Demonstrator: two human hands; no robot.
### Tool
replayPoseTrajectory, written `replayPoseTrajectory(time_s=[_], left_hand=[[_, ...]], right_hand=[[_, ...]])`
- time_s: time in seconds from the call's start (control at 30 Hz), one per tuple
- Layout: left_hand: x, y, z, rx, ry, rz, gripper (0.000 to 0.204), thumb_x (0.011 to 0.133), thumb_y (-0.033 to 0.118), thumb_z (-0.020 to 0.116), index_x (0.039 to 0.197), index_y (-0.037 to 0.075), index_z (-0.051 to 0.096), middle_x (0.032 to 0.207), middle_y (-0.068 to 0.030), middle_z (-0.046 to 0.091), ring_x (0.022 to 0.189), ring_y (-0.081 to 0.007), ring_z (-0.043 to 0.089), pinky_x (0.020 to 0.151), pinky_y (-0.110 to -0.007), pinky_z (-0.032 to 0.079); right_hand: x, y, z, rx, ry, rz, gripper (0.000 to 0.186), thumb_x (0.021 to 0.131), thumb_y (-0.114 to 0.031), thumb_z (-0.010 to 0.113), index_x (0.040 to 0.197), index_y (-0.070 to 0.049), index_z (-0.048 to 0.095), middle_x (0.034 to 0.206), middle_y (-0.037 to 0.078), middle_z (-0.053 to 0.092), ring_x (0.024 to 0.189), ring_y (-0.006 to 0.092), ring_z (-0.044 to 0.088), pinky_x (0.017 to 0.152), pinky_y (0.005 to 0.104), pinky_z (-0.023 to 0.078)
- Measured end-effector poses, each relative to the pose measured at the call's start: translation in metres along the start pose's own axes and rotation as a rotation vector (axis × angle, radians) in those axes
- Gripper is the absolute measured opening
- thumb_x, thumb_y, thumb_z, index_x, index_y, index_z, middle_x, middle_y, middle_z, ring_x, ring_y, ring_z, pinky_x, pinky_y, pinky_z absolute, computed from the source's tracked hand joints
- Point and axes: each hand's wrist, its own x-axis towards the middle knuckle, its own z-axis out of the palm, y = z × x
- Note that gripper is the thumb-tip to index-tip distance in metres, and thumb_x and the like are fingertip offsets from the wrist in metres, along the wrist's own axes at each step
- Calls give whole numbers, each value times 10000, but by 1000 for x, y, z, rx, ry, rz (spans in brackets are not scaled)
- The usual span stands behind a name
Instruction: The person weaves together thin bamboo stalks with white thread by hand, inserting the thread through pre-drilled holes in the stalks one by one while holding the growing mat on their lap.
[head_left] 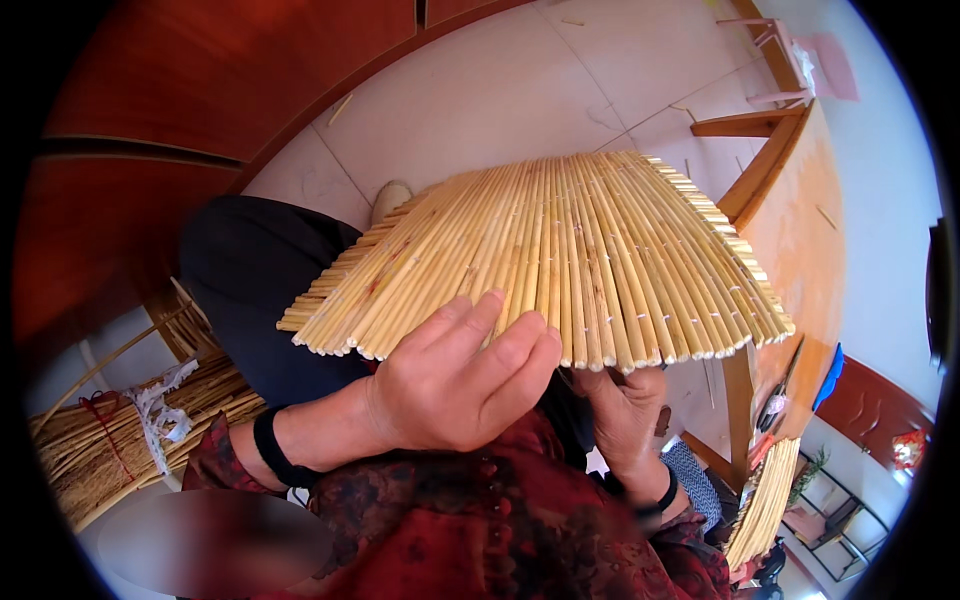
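Observation:
A mat of pale yellow reeds (590,250), bound by rows of fine thread, lies tilted in front of me, its cut ends jagged along the sides. My left hand (465,380) is at its near edge, fingers bent over the top of the reeds and gripping there, thumb out of sight. My right hand (625,410) comes up beneath the near edge, right of the left one; its fingertips are hidden under the mat, so what they hold is unclear. A dark-trousered leg (250,270) is under the mat's left side.
Red wooden cabinets (230,70) stand back left above a tiled floor (480,90). A wooden table (805,210) on the right bears scissors (775,395), near a blue object (828,376). Bundled reeds lie lower left (115,440) and lower right (760,500); a pink stool (775,40) is farther back.

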Motion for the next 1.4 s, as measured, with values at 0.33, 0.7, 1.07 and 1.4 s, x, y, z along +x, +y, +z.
replayPoseTrajectory(time_s=[0.33,0.7,1.07,1.4], left_hand=[[10,-6,5,-4,66,3,315,758,23,651,1061,-45,596,955,-171,651,773,-283,667,650,-333,554],[38,-26,7,38,15,12,354,723,-56,714,1050,-31,580,956,-165,666,778,-298,670,644,-351,537],[79,-65,0,-91,-78,-533,314,816,-13,649,1121,-15,578,953,-78,642,864,-122,610,758,-279,497],[65,-92,28,41,-204,-619,336,818,17,672,1138,-18,575,947,-100,670,840,-124,626,771,-274,504]], right_hand=[[6,9,12,121,-4,-81,133,908,-39,630,1002,49,664,813,20,571,638,74,497,563,224,410],[32,8,10,86,73,-211,138,895,-37,621,1011,3,682,780,25,524,642,73,498,574,215,412],[73,-14,-3,351,-35,-123,155,920,-128,586,959,-8,677,750,-1,567,678,59,506,618,218,419],[120,31,32,224,-46,-251,153,906,-127,590,992,-40,683,749,104,613,647,205,596,676,319,490]])
